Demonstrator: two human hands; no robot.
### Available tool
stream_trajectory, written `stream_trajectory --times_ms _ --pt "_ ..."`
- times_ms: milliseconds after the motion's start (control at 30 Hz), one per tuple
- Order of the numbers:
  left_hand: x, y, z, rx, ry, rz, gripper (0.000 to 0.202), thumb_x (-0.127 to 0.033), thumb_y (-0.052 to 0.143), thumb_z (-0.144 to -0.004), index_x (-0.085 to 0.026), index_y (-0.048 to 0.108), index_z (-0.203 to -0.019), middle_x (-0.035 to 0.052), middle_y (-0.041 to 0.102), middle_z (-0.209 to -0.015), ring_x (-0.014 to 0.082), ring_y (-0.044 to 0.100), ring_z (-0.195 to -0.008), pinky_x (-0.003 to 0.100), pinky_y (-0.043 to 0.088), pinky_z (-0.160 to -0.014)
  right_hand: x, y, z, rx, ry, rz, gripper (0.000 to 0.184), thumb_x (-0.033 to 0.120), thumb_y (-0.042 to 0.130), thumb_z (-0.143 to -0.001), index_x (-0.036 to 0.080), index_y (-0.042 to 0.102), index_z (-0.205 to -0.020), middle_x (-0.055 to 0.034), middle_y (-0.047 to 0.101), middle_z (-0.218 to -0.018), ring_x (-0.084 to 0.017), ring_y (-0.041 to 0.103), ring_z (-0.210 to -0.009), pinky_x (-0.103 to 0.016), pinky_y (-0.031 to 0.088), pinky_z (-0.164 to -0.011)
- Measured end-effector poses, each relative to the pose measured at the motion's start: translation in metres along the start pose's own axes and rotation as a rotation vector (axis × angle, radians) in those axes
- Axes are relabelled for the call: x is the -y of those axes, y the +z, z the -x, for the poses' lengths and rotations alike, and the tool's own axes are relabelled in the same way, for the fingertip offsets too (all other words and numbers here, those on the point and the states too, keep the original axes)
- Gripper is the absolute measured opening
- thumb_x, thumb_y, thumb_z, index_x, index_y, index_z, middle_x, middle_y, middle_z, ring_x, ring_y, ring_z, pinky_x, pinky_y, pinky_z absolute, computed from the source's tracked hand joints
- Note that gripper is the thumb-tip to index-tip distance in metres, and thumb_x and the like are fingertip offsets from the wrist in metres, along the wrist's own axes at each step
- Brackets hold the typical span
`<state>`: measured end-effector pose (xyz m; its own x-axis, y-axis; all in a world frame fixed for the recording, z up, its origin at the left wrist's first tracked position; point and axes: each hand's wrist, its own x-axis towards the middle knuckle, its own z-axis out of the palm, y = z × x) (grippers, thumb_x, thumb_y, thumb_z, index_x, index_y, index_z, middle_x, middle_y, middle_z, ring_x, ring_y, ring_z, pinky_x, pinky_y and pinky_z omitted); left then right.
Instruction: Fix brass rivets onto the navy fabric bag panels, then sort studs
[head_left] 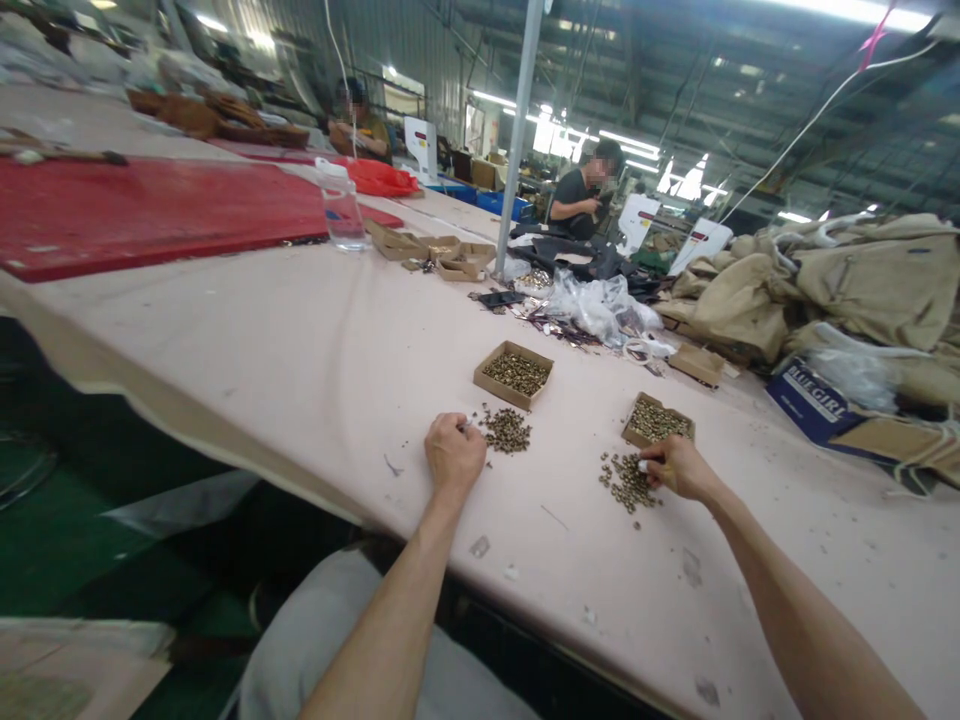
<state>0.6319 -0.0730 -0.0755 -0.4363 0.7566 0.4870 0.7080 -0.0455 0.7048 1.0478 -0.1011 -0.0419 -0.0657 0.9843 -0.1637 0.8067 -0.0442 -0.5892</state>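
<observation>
My left hand (454,452) is closed, thumb against curled fingers, at the left edge of a loose pile of small brass-coloured metal pieces (508,430). Behind that pile stands a shallow cardboard box (530,404) filled with similar pieces. My right hand (679,468) is pinched at the right side of a second loose pile of metal pieces (624,484). A little white shows at the fingertips of both hands. What either pinch holds is too small to make out. Just beyond my right hand sits another filled cardboard box (636,437).
A metal post (517,140) rises behind the boxes, beside crumpled clear plastic (600,305). Tan bags (870,270) and a blue carton (806,400) lie at right. At left are a red board (150,215) and a clear bottle (343,212). Two people sit farther back.
</observation>
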Motion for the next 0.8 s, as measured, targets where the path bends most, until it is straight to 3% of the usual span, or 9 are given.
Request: stream_trajectory --times_ms 167,233,400,467,567,667,800 --pt "0.001 0.001 0.0 -0.004 -0.002 0.009 0.014 -0.016 0.057 -0.076 -0.018 0.066 -0.087 0.0079 0.069 -0.089 0.0233 0.064 -0.084 0.036 0.049 -0.085 0.003 -0.008 -0.002 0.012 0.028 0.003 0.041 0.019 0.054 -0.079 0.01 0.074 -0.113 -0.0043 0.074 -0.067 -0.019 0.07 -0.059 -0.025 0.054 -0.058" --pt "0.002 0.001 0.0 -0.012 -0.001 0.013 0.014 -0.016 0.057 -0.076 -0.018 0.066 -0.086 0.0078 0.068 -0.088 0.0233 0.064 -0.083 0.036 0.049 -0.084 0.007 -0.011 -0.002 0.002 -0.001 0.032 0.037 0.021 0.054 -0.079 0.012 0.076 -0.107 -0.0037 0.074 -0.066 -0.018 0.069 -0.059 -0.024 0.052 -0.057" --pt "0.002 0.0 0.003 -0.01 -0.004 0.008 0.012 -0.015 0.056 -0.076 -0.019 0.065 -0.085 0.0078 0.068 -0.088 0.0233 0.063 -0.083 0.036 0.049 -0.084 0.014 -0.014 -0.002 0.048 -0.08 0.155 0.021 0.024 0.055 -0.075 0.016 0.073 -0.069 -0.0029 0.07 -0.058 -0.016 0.065 -0.055 -0.023 0.046 -0.053" --pt "0.001 -0.002 0.006 -0.007 -0.012 0.012 0.013 -0.014 0.056 -0.076 -0.019 0.064 -0.084 0.008 0.067 -0.088 0.0232 0.063 -0.084 0.036 0.049 -0.084 0.014 -0.015 -0.003 0.049 -0.098 0.185 0.02 0.025 0.056 -0.075 0.017 0.073 -0.067 -0.0033 0.07 -0.057 -0.016 0.064 -0.053 -0.023 0.045 -0.052" --pt "0.0 -0.005 0.009 -0.013 -0.019 0.027 0.013 -0.012 0.054 -0.076 -0.019 0.063 -0.084 0.0083 0.066 -0.088 0.0228 0.062 -0.086 0.036 0.048 -0.085 0.018 -0.017 -0.005 0.013 -0.091 0.133 0.023 0.028 0.058 -0.075 0.016 0.078 -0.079 -0.0042 0.071 -0.059 -0.017 0.065 -0.053 -0.024 0.047 -0.051" --pt "-0.001 -0.007 0.012 -0.013 -0.024 0.028 0.014 -0.011 0.053 -0.076 -0.019 0.062 -0.083 0.0081 0.065 -0.088 0.0223 0.061 -0.088 0.035 0.046 -0.086 0.038 -0.012 -0.013 -0.001 -0.095 0.029 0.03 0.03 0.06 -0.076 0.014 0.079 -0.092 -0.0052 0.072 -0.063 -0.019 0.067 -0.054 -0.025 0.051 -0.052" --pt "-0.002 -0.011 0.016 0.004 -0.031 0.03 0.014 -0.009 0.053 -0.075 -0.019 0.061 -0.082 0.0077 0.064 -0.087 0.0218 0.06 -0.088 0.034 0.045 -0.086 0.101 0.015 -0.031 0.07 -0.201 -0.12 0.036 0.028 0.064 -0.076 0.008 0.077 -0.104 -0.0075 0.075 -0.067 -0.018 0.07 -0.058 -0.024 0.054 -0.057"
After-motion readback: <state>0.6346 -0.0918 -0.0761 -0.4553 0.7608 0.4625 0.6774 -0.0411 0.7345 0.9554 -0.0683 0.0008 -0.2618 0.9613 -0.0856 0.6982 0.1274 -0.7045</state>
